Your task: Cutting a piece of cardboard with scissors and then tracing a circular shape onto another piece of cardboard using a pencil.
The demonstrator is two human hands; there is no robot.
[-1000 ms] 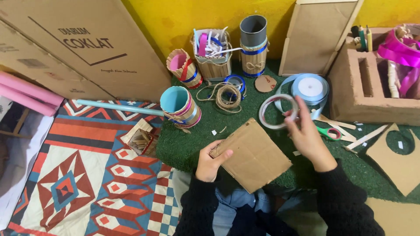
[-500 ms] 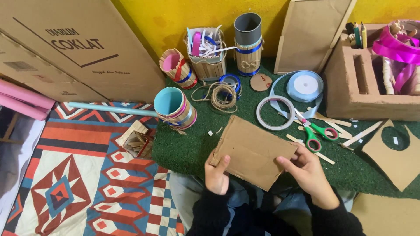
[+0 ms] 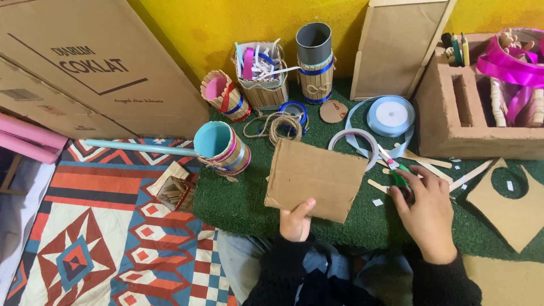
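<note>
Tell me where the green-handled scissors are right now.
In the head view, right of centre on the green mat, the scissors sit under the right hand, beside the cardboard square.

A yellow wall [image 3: 238, 28] closes the far side of the scene. Below it, a green artificial grass mat [image 3: 243, 198] covers the floor in the middle and to the right. At the left edge of this mat lies a patterned rug [image 3: 85, 243] with red, blue, orange and white geometric shapes. A big brown cardboard sheet [image 3: 73, 62] leans against the wall in the upper left corner. The light is soft and even.
</note>
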